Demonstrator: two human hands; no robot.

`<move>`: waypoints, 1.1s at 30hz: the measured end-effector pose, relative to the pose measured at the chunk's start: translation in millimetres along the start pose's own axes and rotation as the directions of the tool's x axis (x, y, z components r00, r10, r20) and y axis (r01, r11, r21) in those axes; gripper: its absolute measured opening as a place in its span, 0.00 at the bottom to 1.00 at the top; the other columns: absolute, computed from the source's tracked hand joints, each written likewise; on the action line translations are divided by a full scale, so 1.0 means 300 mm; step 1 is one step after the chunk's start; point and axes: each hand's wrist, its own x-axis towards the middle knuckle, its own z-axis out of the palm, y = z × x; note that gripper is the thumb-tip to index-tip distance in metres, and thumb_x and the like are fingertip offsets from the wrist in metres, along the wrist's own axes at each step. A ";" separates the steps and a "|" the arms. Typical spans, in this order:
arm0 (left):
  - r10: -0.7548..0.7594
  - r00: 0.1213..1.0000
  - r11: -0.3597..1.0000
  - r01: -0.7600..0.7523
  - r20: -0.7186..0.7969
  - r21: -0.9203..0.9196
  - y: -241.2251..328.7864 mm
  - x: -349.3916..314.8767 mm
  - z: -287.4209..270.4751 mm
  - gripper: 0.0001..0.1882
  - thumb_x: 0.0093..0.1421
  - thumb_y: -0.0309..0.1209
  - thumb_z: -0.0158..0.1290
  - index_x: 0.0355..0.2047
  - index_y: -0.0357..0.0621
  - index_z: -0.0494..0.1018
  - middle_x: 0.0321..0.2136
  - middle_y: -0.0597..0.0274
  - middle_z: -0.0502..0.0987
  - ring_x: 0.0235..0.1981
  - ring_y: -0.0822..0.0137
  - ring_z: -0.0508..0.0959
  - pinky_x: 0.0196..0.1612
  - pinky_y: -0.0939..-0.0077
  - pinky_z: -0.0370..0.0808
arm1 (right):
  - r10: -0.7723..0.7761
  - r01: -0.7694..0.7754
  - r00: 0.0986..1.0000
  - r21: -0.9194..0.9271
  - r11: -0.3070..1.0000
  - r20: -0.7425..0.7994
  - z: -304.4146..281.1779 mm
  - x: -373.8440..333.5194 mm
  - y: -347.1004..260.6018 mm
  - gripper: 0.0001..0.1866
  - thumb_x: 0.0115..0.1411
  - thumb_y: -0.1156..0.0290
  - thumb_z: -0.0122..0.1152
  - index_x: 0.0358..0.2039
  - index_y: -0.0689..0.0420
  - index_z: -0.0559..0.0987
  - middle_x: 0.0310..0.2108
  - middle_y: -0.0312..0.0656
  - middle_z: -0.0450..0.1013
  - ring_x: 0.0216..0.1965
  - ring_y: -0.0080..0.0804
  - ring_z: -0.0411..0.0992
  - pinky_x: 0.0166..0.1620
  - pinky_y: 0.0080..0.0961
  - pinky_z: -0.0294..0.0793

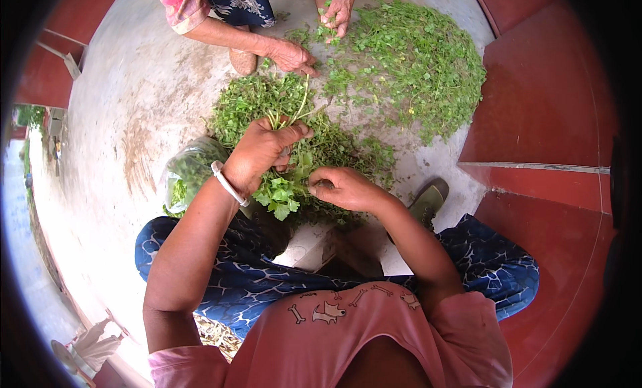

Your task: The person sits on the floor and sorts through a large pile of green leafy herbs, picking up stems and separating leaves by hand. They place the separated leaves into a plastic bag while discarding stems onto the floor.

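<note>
My left hand (257, 154), with a white bangle on its wrist, is closed round a small bunch of leafy green stalks (279, 195) that look like celery. Pale stems stick out past my fingers on the far side, and broad leaves hang down below the fist. Just right of those leaves is my right hand (344, 187), its thumb and fingers curled together. Whether anything is pinched in it cannot be made out. Under both hands lies a heap of loose greens (261, 104) on the concrete ground.
Across from me, another person's hand (291, 55) reaches to the heap; their other hand (338, 17) pinches some sprigs. A wide pile of greens (421, 67) spreads at the far right. A clear plastic bag (194, 164) with greens stands by my left knee. Red panels (535, 93) line the right.
</note>
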 end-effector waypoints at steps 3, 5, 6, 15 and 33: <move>-0.044 0.997 0.998 0.041 0.069 0.041 -0.018 0.009 0.000 0.09 0.58 0.30 0.51 0.35 0.36 0.73 0.24 0.64 0.76 0.12 0.80 0.57 0.16 0.83 0.55 | -0.038 0.041 0.994 0.028 0.999 -0.102 -0.014 0.015 0.111 0.23 0.57 0.61 0.56 0.49 0.61 0.69 0.36 0.43 0.71 0.39 0.29 0.71 0.40 0.30 0.71; -0.076 0.994 0.995 0.071 0.074 0.070 -0.041 0.006 -0.001 0.10 0.57 0.30 0.52 0.36 0.36 0.72 0.30 0.62 0.78 0.13 0.80 0.59 0.16 0.84 0.57 | 0.126 -0.037 0.987 0.633 0.773 -0.096 -0.084 0.018 0.058 0.23 0.57 0.63 0.56 0.50 0.60 0.67 0.41 0.40 0.69 0.39 0.27 0.70 0.40 0.27 0.70; -0.093 0.993 0.992 0.086 0.078 0.088 -0.044 0.005 0.000 0.10 0.57 0.30 0.52 0.36 0.37 0.72 0.29 0.63 0.78 0.13 0.80 0.59 0.16 0.84 0.57 | 0.086 0.015 0.991 0.727 0.687 -0.101 -0.120 0.022 0.046 0.22 0.58 0.62 0.55 0.50 0.58 0.67 0.41 0.38 0.69 0.40 0.26 0.70 0.40 0.25 0.70; -0.145 0.982 0.968 0.115 0.119 0.225 -0.088 0.015 0.032 0.10 0.57 0.33 0.55 0.35 0.40 0.74 0.22 0.69 0.75 0.11 0.81 0.58 0.15 0.84 0.57 | 0.137 0.070 0.970 0.776 0.627 -0.199 -0.126 0.008 0.030 0.06 0.60 0.68 0.54 0.35 0.57 0.74 0.30 0.34 0.70 0.30 0.19 0.67 0.30 0.17 0.68; 0.162 0.982 0.905 -0.110 -0.093 0.411 -0.049 0.013 -0.002 0.12 0.62 0.36 0.48 0.30 0.39 0.73 0.16 0.73 0.63 0.18 0.79 0.59 0.22 0.82 0.59 | -0.052 -0.190 0.908 -0.517 0.834 -0.416 0.082 0.016 0.277 0.06 0.53 0.66 0.58 0.28 0.53 0.73 0.31 0.43 0.71 0.31 0.40 0.71 0.32 0.38 0.71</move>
